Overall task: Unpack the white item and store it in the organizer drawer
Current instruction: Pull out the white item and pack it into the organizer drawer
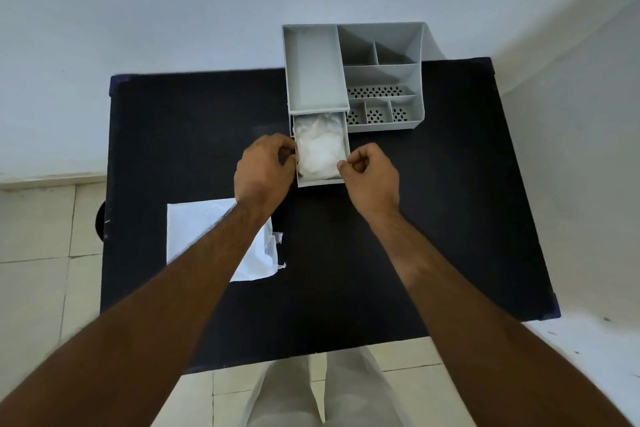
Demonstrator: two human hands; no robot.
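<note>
A grey organizer [381, 80] stands at the far side of the black table. Its drawer [320, 181] is pulled out toward me, and a crumpled white item [318, 149] lies inside it. My left hand [265, 168] pinches the drawer's left wall with its fingers curled. The fingers of my right hand [369, 172] are closed against the drawer's right front corner. An empty white wrapper [197, 236] lies flat on the table at the near left, partly hidden under my left forearm.
The black table [450, 218] has its front edge close to my legs. A white wall rises just behind the organizer, and tiled floor shows at the left and below.
</note>
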